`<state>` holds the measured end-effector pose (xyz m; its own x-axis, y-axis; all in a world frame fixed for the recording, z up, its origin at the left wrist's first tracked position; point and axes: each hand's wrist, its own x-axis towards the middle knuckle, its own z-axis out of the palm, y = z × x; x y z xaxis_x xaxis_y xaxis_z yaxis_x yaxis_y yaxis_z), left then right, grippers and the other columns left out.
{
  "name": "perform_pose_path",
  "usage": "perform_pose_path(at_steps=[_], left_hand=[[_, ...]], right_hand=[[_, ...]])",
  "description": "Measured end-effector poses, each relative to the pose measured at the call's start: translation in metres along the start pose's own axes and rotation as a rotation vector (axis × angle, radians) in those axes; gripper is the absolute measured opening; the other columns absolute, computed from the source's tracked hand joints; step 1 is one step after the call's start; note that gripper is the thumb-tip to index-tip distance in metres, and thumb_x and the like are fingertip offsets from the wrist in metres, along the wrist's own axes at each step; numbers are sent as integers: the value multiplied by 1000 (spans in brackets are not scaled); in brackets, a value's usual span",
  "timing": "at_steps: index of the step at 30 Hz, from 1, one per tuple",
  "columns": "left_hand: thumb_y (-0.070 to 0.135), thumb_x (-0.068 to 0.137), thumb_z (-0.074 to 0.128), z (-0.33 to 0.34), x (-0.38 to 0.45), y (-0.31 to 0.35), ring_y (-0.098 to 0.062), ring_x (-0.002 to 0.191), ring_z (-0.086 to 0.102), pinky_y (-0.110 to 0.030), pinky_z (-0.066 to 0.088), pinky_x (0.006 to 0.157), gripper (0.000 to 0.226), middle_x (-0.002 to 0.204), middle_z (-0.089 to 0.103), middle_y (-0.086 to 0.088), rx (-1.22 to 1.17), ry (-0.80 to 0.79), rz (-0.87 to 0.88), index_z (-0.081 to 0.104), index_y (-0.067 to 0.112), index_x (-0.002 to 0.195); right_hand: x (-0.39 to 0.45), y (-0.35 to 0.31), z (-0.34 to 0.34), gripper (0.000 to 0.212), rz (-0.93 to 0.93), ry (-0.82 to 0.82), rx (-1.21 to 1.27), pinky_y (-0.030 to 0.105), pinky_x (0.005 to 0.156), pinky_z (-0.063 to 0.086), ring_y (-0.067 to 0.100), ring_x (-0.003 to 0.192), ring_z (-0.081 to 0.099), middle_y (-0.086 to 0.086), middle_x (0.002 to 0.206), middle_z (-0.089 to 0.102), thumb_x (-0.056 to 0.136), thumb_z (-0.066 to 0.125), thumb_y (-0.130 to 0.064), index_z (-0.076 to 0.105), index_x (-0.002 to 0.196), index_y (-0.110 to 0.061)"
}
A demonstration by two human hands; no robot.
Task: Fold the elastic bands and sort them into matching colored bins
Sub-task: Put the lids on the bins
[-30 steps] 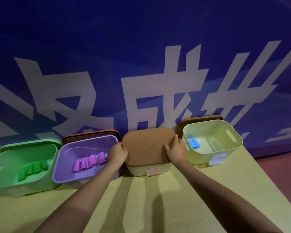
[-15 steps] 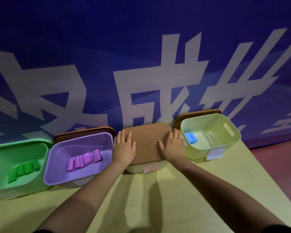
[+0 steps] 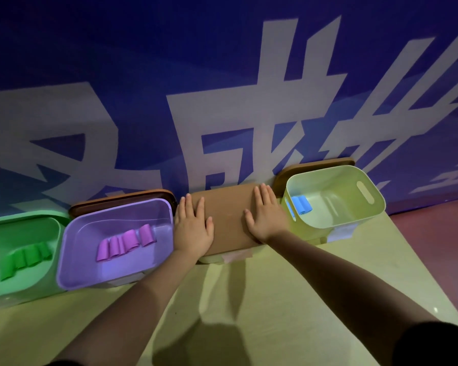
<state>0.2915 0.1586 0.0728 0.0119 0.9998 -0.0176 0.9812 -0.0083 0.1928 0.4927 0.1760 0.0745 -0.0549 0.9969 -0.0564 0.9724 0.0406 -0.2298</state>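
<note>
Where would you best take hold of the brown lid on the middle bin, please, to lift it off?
Probably by the two short ends of the brown lid, from above: it lies flat, and the left hand and right hand already rest there.

— Any writing you can make out?
— Only large white Chinese characters on the dark blue backdrop banner [image 3: 222, 75]; the middle one reads 成, the rest are cropped.

Green bin [image 3: 24, 220] cut off at left edge; lidded middle bin [image 3: 212, 258] contents hidden, colour perhaps pale yellow.
</note>
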Motion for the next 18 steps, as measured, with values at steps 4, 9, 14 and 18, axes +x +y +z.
perform_pose_path(at_steps=[4, 9, 14, 18], left_hand=[[43, 84, 16, 0, -1, 0, -37, 142, 26, -46, 22, 116, 72, 152, 30, -23, -27, 9, -19, 40, 11, 144], [37, 87, 37, 4, 0, -3, -36, 141, 28, -46, 25, 114, 61, 151, 32, -21, -59, 31, -12, 43, 12, 142], [34, 93, 46, 9, -2, -6, -33, 145, 18, -44, 19, 117, 58, 156, 24, -18, -64, 43, 12, 35, 15, 147], [37, 96, 40, 6, -1, -6, -30, 147, 11, -42, 14, 118, 58, 158, 18, -15, -68, 41, 33, 28, 17, 150]], right_hand=[[0, 0, 0, 91, 12, 1, 26, 36, 118, 14, 23, 149, 3, 10, 161, 9, 79, 9, -61, 15, 153, -9], [1, 2, 1, 89, 26, 15, 54, 35, 118, 16, 21, 149, 5, 7, 161, 12, 80, 13, -63, 17, 153, -11], [-1, 3, 2, 84, 30, 48, 89, 36, 118, 21, 20, 148, 9, 4, 160, 16, 83, 24, -61, 22, 152, -13], [-3, 3, 3, 76, 29, 109, 116, 38, 117, 24, 24, 145, 19, 7, 156, 28, 86, 34, -55, 34, 148, -11]])
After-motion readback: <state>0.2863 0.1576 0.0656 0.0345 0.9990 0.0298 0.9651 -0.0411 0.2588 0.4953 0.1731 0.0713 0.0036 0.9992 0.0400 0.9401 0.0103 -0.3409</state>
